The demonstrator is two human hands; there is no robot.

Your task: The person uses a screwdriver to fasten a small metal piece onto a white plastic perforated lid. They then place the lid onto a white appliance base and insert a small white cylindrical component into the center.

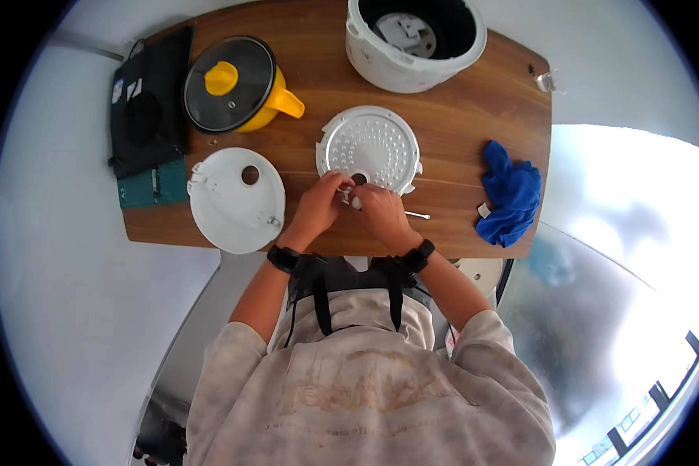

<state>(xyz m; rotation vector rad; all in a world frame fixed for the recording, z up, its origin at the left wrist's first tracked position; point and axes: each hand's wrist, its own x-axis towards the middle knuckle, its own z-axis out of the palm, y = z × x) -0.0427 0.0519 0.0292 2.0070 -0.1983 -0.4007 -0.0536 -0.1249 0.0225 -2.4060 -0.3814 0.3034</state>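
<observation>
Both hands, left (318,203) and right (380,211), pinch a small white part (354,200) together at the near rim of the perforated plate (370,146), which lies flat on the table (458,116) for steadiness.

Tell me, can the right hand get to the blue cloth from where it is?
Probably yes. The right hand is busy at the perforated metal plate, but the blue cloth lies on that same side, with only a small white stick on the table between.

Two round white lids (237,199) (370,147), one yellow pot (237,85), one white cooker (414,39), one blue cloth (510,194).
</observation>
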